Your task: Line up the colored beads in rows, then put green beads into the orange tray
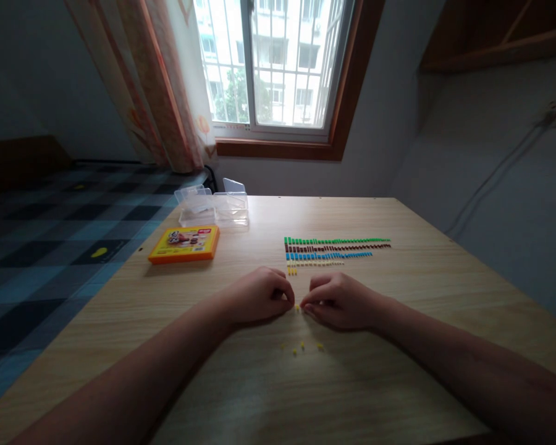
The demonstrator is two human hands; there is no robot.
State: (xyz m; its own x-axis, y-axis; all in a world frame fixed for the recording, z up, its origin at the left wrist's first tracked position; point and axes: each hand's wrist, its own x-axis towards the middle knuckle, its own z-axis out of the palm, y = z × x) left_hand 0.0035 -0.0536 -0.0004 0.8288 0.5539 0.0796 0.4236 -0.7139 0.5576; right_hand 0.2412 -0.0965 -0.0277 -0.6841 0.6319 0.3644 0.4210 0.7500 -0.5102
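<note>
My left hand (259,295) and my right hand (338,301) rest on the wooden table (398,383), fingertips pinched and almost meeting. Between the fingertips sit tiny yellow pieces (298,307); which hand grips them I cannot tell. A few more loose yellow pieces (302,347) lie on the table just in front of me. Beyond the hands, tiny pieces lie sorted in rows: green (337,240), brown (338,248), blue (328,255), pale yellow (315,264) and a short yellow row (291,271).
An orange flat box (184,243) lies at the left of the table. Behind it stand clear plastic containers (213,206). A bed with a checked blue cover (50,247) adjoins the table's left edge. A window and curtain are behind.
</note>
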